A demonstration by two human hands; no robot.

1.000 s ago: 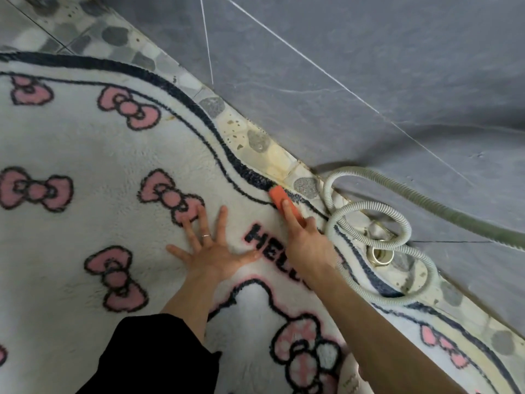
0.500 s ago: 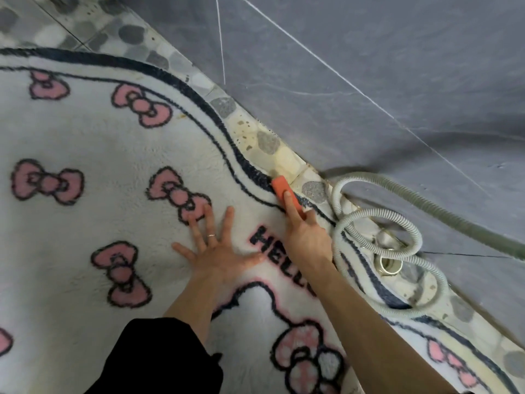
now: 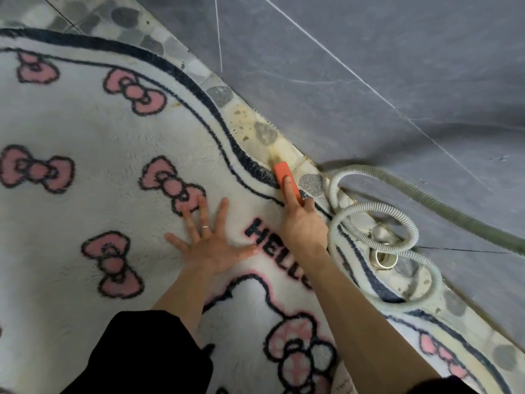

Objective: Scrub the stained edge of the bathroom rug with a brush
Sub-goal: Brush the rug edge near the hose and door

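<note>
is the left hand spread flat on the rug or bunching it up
Spread flat: the left hand lies palm down on the rug, fingers straight and fanned, no pile gathered.

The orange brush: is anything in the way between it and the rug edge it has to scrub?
Nothing visible. The brush, gripped by the right hand, rests directly on the rug's dark border. The coiled hose lies to its right, not between them. The left hand presses flat on the rug further in.
</note>
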